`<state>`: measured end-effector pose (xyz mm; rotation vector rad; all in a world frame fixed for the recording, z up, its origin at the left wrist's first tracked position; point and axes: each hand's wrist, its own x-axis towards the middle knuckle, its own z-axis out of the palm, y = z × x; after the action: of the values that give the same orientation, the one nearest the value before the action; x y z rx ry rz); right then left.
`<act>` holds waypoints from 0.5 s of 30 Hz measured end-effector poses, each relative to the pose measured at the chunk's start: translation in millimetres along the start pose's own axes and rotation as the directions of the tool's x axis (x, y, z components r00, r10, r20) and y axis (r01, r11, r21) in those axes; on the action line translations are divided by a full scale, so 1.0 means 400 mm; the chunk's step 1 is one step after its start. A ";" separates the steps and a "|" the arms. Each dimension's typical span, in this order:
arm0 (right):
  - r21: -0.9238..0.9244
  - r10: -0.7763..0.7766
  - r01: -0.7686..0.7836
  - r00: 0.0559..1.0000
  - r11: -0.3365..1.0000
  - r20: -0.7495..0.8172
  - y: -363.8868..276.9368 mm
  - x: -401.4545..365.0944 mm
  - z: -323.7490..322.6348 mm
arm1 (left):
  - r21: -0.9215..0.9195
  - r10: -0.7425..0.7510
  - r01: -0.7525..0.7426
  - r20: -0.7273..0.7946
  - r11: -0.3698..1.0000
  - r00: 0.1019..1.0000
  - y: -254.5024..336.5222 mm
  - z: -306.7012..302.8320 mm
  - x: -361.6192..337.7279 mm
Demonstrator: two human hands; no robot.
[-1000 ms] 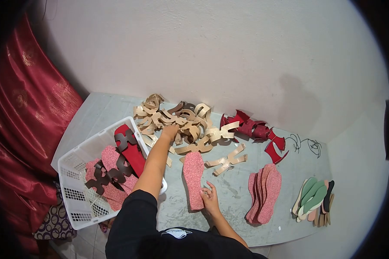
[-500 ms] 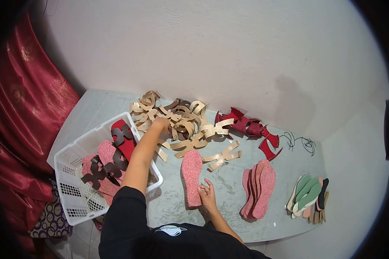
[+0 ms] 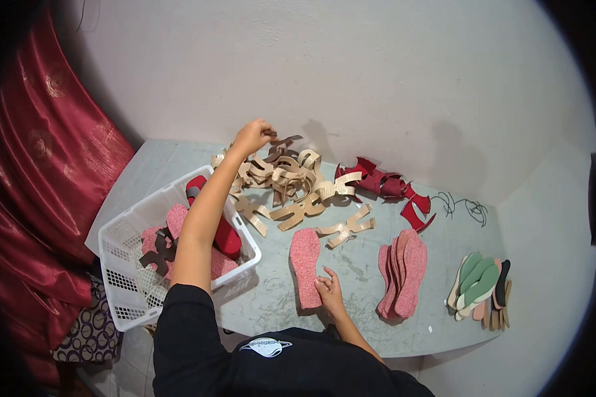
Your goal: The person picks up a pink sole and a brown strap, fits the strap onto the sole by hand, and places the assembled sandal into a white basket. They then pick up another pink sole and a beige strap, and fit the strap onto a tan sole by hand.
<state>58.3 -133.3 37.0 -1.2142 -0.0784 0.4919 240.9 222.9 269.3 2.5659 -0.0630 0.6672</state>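
Note:
My left hand (image 3: 255,137) is raised over the far edge of the table, fingers closed on a dark brown strap (image 3: 289,140). Under it lies a tangled heap of beige straps (image 3: 291,178) with some brown ones mixed in. My right hand (image 3: 329,292) grips the lower right edge of a pink patterned insole (image 3: 304,264); part of the grip is hidden. Just beyond the insole's top lies an X-shaped beige strap (image 3: 346,227). My left forearm crosses over a white plastic basket (image 3: 122,311) holding pink insoles, a red insole (image 3: 226,238) and dark brown straps (image 3: 157,255).
A stack of pink insoles (image 3: 404,274) stands right of my right hand. Red strap pieces (image 3: 384,185) and dark cords (image 3: 460,208) lie near the wall. Green, cream, black and tan insoles (image 3: 478,284) sit at the right end. A red curtain (image 3: 53,172) hangs at left.
My left hand has risen from the strap heap, lifting a dark brown strap. My right hand stays at the pink insole, which has shifted slightly toward the X-shaped strap. The camera view has shifted.

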 end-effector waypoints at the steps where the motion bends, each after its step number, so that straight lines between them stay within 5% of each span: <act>1: -0.014 0.012 -0.012 1.000 1.000 -0.004 0.002 -0.010 -0.004 | -0.001 0.000 0.000 0.009 1.000 1.000 0.018 -0.005 -0.005; 3: -0.016 0.057 -0.057 0.998 0.998 0.005 0.019 -0.032 -0.021 | -0.192 0.074 -0.083 -0.051 0.978 0.996 0.055 -0.009 -0.014; 7: -0.203 0.158 -0.136 0.983 0.970 0.095 0.094 -0.047 -0.060 | -0.503 0.268 -0.191 0.084 0.843 0.960 0.149 -0.019 -0.050; 9: -0.409 -0.011 0.028 0.999 0.912 0.042 0.108 -0.043 -0.077 | -0.540 0.274 -0.154 0.150 0.827 0.950 0.189 -0.026 -0.072; 11: -0.419 -0.092 0.112 0.993 0.901 0.069 0.083 -0.027 -0.095 | -0.565 0.410 -0.224 0.227 0.794 0.883 0.222 -0.031 -0.092; 13: -0.309 0.214 -0.210 0.977 0.927 -0.023 -0.006 -0.020 -0.086 | -0.603 0.427 -0.217 0.227 0.768 0.875 0.259 -0.031 -0.118; 15: -0.140 0.231 -0.229 0.973 0.963 -0.004 -0.066 -0.019 -0.073 | -0.722 0.433 -0.168 0.197 0.671 0.880 0.290 -0.031 -0.143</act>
<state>69.0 -168.7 51.9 -1.3652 0.0192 0.7063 166.4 122.3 303.4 1.8992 -0.7473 0.1984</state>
